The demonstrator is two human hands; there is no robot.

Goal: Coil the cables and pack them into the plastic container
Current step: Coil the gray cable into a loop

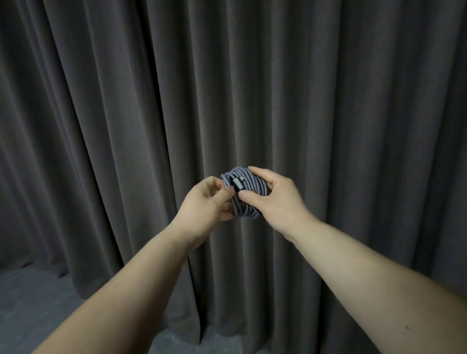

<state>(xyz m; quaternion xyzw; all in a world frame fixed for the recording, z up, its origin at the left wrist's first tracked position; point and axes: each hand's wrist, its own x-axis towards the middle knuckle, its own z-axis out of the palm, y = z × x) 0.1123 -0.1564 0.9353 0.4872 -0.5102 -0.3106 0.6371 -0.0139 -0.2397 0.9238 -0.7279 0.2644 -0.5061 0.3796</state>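
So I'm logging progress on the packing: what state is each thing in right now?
cable: wound into a coil, held up in the air
plug: lying against the coil
left hand: grips the coil
right hand: grips the coil
curtain: drawn shut

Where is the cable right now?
The coiled cable is in mid-air just right of centre, held between the left hand and right hand, before the dark curtain.

Grey braided cable (246,189), tightly coiled bundle, dark connector on top, held mid-air.
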